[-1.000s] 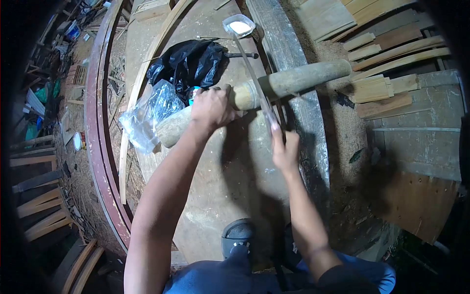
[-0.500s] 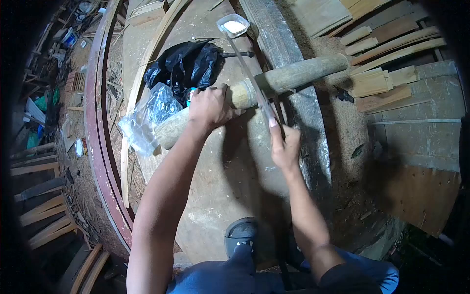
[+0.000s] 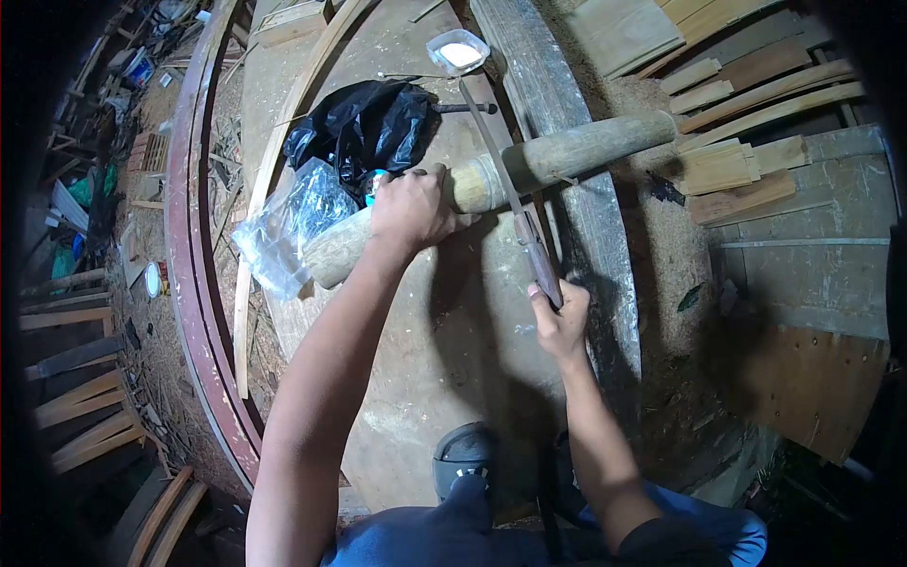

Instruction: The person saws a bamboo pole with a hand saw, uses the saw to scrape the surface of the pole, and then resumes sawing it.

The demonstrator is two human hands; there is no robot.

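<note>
A thick bamboo pole (image 3: 600, 149) lies aslant over a board and a grey timber beam. My left hand (image 3: 409, 208) grips it from above, left of a ring-like joint. My right hand (image 3: 560, 319) is closed round the dark handle of a long, narrow handsaw (image 3: 498, 156), whose blade crosses the pole just right of that joint. The blade is seen nearly edge-on, so its teeth do not show. Beside my left hand lie a black plastic bag (image 3: 364, 132) and a clear plastic bag (image 3: 295, 231).
A clear tub with white contents (image 3: 459, 53) stands beyond the pole, near a dark metal rod (image 3: 463, 109). The grey beam (image 3: 595, 246) runs along the right. Cut wood pieces (image 3: 737, 170) lie farther right. A long reddish curved beam (image 3: 194, 283) runs down the left.
My right hand has drawn the handsaw back toward me, and more of its handle end shows below the pole. My left hand stays on the pole.
</note>
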